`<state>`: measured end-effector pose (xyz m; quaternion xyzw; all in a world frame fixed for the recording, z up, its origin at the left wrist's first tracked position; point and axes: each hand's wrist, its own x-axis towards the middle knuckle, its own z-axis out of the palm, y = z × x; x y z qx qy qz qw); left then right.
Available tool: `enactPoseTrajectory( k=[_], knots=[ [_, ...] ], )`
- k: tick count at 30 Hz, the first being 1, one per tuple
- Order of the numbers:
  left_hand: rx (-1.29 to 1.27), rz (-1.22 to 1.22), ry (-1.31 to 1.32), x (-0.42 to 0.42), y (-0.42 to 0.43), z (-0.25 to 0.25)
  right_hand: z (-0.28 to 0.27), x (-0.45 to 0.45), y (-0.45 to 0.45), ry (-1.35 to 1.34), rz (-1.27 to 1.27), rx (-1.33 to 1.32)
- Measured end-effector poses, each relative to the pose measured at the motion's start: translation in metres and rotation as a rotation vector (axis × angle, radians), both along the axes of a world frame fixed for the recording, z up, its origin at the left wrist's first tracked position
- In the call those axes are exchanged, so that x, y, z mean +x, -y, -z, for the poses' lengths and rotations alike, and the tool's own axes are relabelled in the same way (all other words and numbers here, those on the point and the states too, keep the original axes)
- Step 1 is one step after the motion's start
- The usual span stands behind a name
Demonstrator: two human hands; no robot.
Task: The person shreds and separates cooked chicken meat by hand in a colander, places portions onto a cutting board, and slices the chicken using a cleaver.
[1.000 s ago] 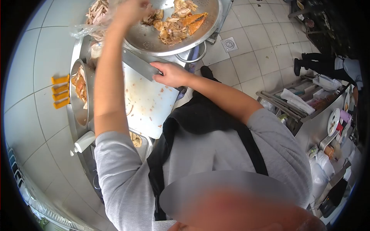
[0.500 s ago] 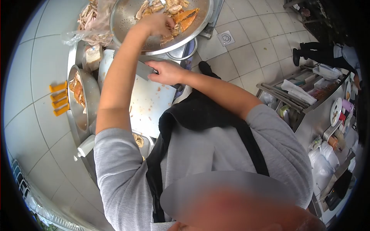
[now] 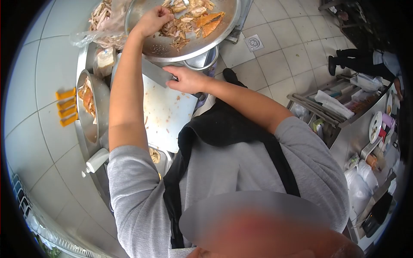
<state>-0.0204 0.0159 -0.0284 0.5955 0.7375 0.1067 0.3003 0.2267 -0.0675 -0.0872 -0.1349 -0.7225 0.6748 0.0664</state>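
Observation:
My left hand (image 3: 155, 20) is over the left side of a large steel colander (image 3: 223, 41), its fingers pinched together beside shredded cooked meat (image 3: 183, 26). What the fingertips hold, if anything, is too small to make out. Browned, skin-on pieces (image 3: 211, 23) lie to the right in the colander. Below its rim, my right hand (image 3: 187, 80) grips the handle of a broad-bladed cleaver (image 3: 157, 72). The blade points left over a white cutting board (image 3: 165, 118) dotted with meat scraps.
Left of the board stands a steel bowl (image 3: 102, 107) holding browned meat. A plastic bag (image 3: 118, 21) of pale strips is at upper left, and a white bottle (image 3: 97, 160) lies below. Across the tiled floor, another person (image 3: 365, 56) stands by a cluttered counter (image 3: 344, 133).
My left hand has moved left and up from the meat in the middle of the colander to the pile's left edge, its fingers now pinched. My right hand stays on the cleaver.

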Motion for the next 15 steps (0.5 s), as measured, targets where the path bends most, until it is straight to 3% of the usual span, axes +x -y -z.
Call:
enactPoseTrajectory(
  k=[1, 5, 7, 9, 11, 13, 14, 15],
  knots=[
    [0.09, -0.046, 0.186, -0.003, 0.002, 0.005, 0.005, -0.002, 0.001, -0.01, 0.02, 0.028],
    [0.001, -0.147, 0.34, -0.006, 0.003, 0.014, 0.001, -0.001, 0.0, 0.031, 0.018, 0.044],
    [0.04, -0.226, 0.648, 0.0, 0.009, -0.001, 0.01, -0.002, 0.001, 0.014, 0.024, 0.066],
    [0.082, -0.258, 0.642, 0.007, 0.018, -0.019, 0.01, -0.004, 0.001, -0.01, 0.008, 0.091],
    [0.129, -0.3, 0.63, 0.022, 0.039, -0.044, -0.008, -0.001, -0.005, 0.168, -0.054, 0.004],
    [0.427, -0.455, 0.748, 0.047, 0.077, -0.068, -0.008, -0.001, -0.005, 0.056, -0.009, 0.05],
    [0.569, -0.428, 0.727, 0.047, 0.096, -0.065, -0.015, -0.001, -0.011, 0.094, 0.011, 0.004],
    [0.62, -0.553, 0.633, 0.072, 0.147, -0.086, -0.018, 0.001, -0.003, 0.146, -0.005, -0.043]
  ],
)
